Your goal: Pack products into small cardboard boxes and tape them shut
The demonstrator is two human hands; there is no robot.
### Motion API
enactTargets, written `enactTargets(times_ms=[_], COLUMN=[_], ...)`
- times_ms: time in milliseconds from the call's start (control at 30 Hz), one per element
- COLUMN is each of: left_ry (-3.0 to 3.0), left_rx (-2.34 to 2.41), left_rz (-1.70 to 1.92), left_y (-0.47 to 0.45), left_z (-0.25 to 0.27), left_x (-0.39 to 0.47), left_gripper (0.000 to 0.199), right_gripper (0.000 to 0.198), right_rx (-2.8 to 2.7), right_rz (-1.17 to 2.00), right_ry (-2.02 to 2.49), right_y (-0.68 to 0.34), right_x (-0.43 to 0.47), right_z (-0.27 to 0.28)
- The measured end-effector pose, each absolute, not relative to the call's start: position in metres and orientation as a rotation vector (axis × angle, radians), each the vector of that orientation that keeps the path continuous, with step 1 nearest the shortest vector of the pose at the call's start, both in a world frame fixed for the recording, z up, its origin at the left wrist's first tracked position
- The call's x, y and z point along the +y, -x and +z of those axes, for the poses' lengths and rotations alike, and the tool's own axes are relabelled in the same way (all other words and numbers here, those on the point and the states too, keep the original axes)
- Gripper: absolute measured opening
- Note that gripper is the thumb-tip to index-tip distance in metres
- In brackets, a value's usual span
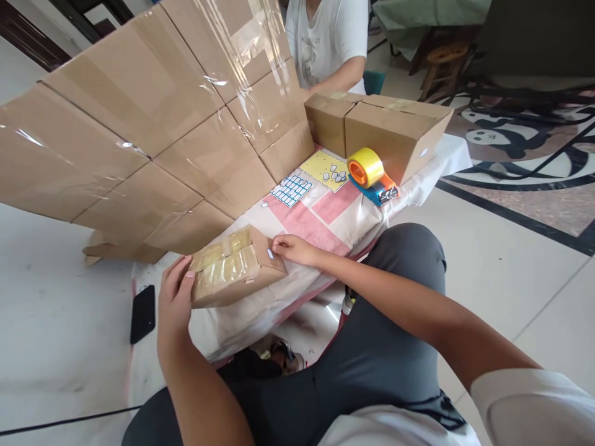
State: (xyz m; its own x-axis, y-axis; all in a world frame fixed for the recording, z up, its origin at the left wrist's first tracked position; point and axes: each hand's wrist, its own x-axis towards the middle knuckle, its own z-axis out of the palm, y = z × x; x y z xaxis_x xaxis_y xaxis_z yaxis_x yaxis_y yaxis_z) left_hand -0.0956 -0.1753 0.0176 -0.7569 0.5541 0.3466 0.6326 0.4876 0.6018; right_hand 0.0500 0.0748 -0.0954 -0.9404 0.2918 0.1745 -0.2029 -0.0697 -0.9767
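Note:
A small cardboard box [232,266], sealed along its top with shiny clear tape, sits tilted near the front edge of the cloth-covered table. My left hand [175,294] grips its left end, thumb on top and fingers round the far side. At the opposite end, my right hand [294,249] has its fingers curled together against the end panel. Just below those fingertips a small white sticker [270,254] shows on the cardboard. Whether anything is pinched in my right fingers is hidden.
A wall of stacked cartons [190,148] rises behind. To the right are a tape dispenser [372,176] with yellow tape, a sheet of blue-edged labels [292,189], a yellow sheet [325,168] and cartons [395,127]. A black phone [142,314] lies left. Another person [328,43] sits opposite.

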Motion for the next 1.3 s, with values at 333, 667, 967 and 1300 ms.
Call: enactTargets(times_ms=[333, 667, 967, 1300], left_ry=[0.999, 0.978, 0.952, 0.922], left_rx=[-2.613, -2.604, -2.574, -2.555], left_rz=[-1.159, -1.209, -1.320, -1.473], left_y=[0.096, 0.095, 0.106, 0.106], left_z=[0.018, 0.017, 0.009, -0.001], left_x=[-0.174, -0.174, -0.176, -0.183], left_gripper=[0.040, 0.040, 0.042, 0.040], right_gripper=[0.024, 0.014, 0.109, 0.132], right_rx=[-1.917, -2.036, -2.300, -2.430], right_rz=[2.049, 2.017, 1.603, 1.138], right_ry=[0.094, 0.080, -0.209, -0.318], right_y=[-0.039, -0.052, -0.091, -0.080], right_x=[0.067, 0.064, 0.075, 0.070], right_z=[-0.099, -0.088, -0.044, -0.039])
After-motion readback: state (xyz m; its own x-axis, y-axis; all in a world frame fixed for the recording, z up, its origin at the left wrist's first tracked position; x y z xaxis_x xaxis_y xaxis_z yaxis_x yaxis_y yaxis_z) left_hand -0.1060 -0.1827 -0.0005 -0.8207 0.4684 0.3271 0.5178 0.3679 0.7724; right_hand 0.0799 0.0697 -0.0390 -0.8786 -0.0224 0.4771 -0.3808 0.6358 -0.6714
